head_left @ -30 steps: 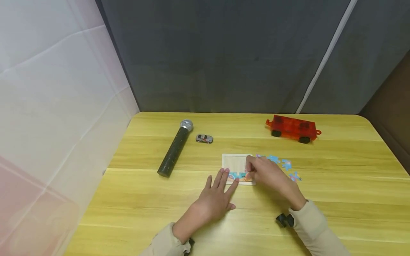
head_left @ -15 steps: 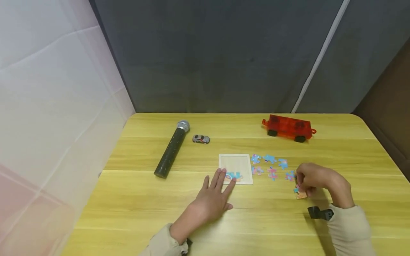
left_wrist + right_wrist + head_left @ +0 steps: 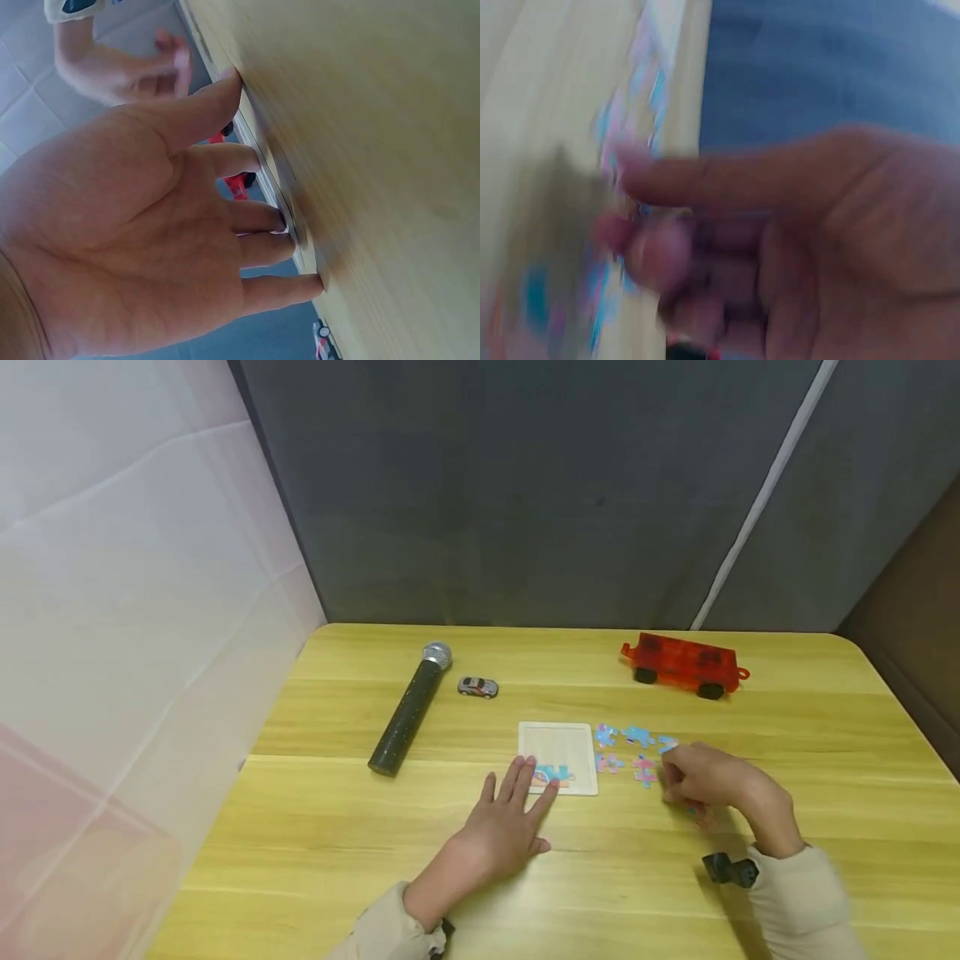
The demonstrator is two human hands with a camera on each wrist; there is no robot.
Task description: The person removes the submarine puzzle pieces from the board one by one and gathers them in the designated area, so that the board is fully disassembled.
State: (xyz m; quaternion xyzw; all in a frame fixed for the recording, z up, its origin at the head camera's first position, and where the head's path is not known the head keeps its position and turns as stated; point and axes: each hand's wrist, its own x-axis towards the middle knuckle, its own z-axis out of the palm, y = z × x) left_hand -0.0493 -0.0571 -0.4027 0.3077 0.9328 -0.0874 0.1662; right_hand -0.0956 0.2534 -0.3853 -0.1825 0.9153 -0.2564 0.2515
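A shallow pale wooden puzzle tray (image 3: 558, 743) lies mid-table, with a few joined puzzle pieces (image 3: 553, 772) along its near side. My left hand (image 3: 501, 831) rests flat with spread fingers, its fingertips on the tray's near left corner. In the left wrist view, the palm (image 3: 127, 202) faces the camera. My right hand (image 3: 705, 781) is bent over the loose pieces at the right, fingers curled downward and hiding some. The right wrist view is blurred; thumb (image 3: 697, 180) and forefinger tips stand close together, and I cannot tell whether a piece is between them.
Several loose blue and pink puzzle pieces (image 3: 637, 737) lie right of the tray. An orange-toned piece (image 3: 702, 815) shows below the right hand. Farther back are a black microphone (image 3: 408, 714), a small toy car (image 3: 477, 687) and a red toy wagon (image 3: 684, 663).
My right hand went from the tray to the loose pieces at the far right, then slightly back left. An orange-toned piece left the tray's right corner. The left hand stayed put.
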